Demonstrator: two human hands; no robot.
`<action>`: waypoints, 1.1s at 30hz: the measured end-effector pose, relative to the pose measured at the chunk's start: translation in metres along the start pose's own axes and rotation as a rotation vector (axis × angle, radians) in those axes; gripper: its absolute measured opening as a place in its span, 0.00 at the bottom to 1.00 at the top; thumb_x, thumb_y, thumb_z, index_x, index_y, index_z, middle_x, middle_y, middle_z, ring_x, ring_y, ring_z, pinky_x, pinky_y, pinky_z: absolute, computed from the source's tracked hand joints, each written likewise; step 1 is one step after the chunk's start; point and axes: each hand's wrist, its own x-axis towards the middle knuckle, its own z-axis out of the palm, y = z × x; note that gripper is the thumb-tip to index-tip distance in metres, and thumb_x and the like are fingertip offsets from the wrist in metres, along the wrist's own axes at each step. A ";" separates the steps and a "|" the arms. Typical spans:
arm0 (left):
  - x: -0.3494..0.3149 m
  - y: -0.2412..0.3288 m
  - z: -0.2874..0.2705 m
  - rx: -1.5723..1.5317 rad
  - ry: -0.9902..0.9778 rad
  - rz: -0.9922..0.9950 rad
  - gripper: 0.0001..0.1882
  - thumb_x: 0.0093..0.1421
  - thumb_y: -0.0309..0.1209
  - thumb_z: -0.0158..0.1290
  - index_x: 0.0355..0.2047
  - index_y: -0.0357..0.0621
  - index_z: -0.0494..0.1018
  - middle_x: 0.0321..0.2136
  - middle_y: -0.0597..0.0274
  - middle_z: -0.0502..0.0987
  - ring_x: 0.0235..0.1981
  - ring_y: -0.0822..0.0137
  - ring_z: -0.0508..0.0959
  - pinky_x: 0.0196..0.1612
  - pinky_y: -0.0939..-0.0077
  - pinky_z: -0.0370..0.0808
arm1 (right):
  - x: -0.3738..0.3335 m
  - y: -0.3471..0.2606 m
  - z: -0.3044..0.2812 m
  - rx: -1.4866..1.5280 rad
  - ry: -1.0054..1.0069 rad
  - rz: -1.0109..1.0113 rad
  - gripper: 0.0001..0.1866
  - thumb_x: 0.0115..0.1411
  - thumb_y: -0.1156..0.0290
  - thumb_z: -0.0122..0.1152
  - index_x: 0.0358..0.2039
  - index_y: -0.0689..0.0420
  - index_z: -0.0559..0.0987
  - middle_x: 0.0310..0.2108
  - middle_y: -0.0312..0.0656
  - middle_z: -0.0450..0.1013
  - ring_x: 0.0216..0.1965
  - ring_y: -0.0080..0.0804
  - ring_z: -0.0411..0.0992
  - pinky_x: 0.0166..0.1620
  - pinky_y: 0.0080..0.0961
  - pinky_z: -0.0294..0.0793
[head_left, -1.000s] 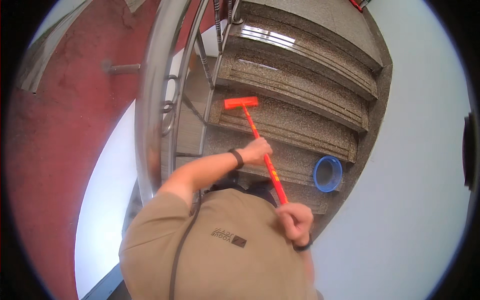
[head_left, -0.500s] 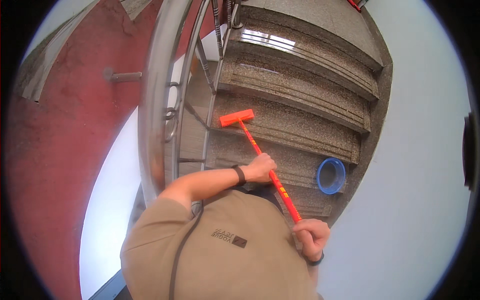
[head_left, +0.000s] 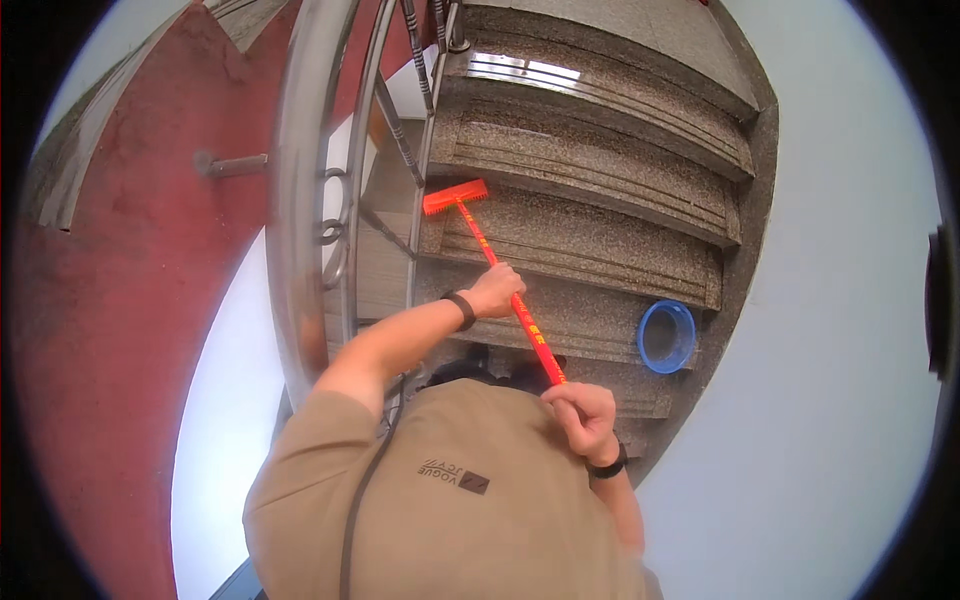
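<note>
A long-handled scrub brush (head_left: 540, 344) with a red handle and an orange-red head (head_left: 455, 197) slants across the stairs. Its head rests at the left end of a speckled stone step (head_left: 590, 228), close to the railing posts. My left hand (head_left: 497, 291) is wrapped round the middle of the handle. At the handle's near end, by my body, my right hand (head_left: 584, 415) is closed on it. Dark bands circle both wrists.
A blue bucket (head_left: 667, 337) stands on a step at the right, near the pale wall (head_left: 850, 300). Along the left runs a metal handrail (head_left: 298, 200) with posts and rings. Red flooring (head_left: 140, 330) lies beyond it. Higher steps rise toward a landing (head_left: 650, 30).
Both hands have pushed the brush forward. Its head has moved from the front part of the step to its back left, and my right hand has come in toward the middle.
</note>
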 end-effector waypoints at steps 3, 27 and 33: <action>0.000 0.032 -0.004 -0.062 -0.001 0.046 0.10 0.45 0.40 0.62 0.17 0.50 0.77 0.20 0.54 0.77 0.30 0.49 0.78 0.38 0.54 0.72 | -0.020 -0.017 -0.014 -0.014 0.048 -0.016 0.08 0.54 0.81 0.56 0.30 0.61 0.83 0.18 0.40 0.73 0.16 0.30 0.70 0.22 0.25 0.66; 0.019 0.045 0.018 -0.152 -0.010 0.186 0.08 0.43 0.31 0.61 0.17 0.50 0.71 0.21 0.58 0.74 0.30 0.52 0.76 0.40 0.59 0.69 | -0.049 -0.022 -0.011 0.053 0.181 0.120 0.08 0.51 0.82 0.58 0.30 0.61 0.83 0.25 0.43 0.79 0.24 0.34 0.77 0.29 0.24 0.72; 0.022 0.128 0.017 -0.269 -0.117 0.221 0.10 0.45 0.31 0.61 0.15 0.49 0.70 0.19 0.58 0.75 0.28 0.51 0.76 0.37 0.58 0.70 | -0.097 -0.070 -0.037 0.039 0.295 0.159 0.07 0.47 0.80 0.60 0.27 0.60 0.83 0.20 0.43 0.76 0.19 0.36 0.74 0.24 0.26 0.69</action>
